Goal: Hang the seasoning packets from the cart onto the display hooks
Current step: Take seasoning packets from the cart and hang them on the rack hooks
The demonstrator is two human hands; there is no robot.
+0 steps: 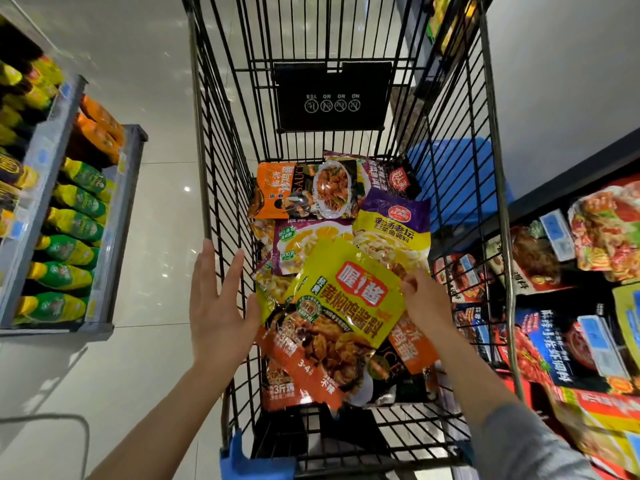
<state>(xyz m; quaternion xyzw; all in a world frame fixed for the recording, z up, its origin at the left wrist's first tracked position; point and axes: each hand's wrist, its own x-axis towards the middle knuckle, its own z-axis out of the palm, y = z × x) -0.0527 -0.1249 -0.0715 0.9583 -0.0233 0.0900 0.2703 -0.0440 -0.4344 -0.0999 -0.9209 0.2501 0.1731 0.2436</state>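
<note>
Several glossy plastic seasoning packets (346, 216) lie in a loose, overlapping heap on the floor of a black wire shopping cart (221, 168), flat pouches in orange, purple and yellow with printed dish photos. One yellow packet (343, 299) with a red label and crinkled, shiny film is raised above the heap. The right hand (420, 299) pinches its right edge between curled fingers and thumb, a grey sleeve covering the forearm behind it. The left hand (216, 306) is spread with straight fingers, its palm side touching the packet's left edge beside the cart's left wire wall; it grips nothing. Under the raised packet sits an orange packet (298, 372) with white lettering and a torn-looking lower edge. A black rectangular placard (332, 95) with four round icons hangs on the cart's far grid. To the left, a grey shelf (114, 237) holds rows of green-and-yellow bottles (69, 251). To the right, flat red and dark packets (568, 344) hang on a display. Polished pale tiles (152, 98) form the floor.
</note>
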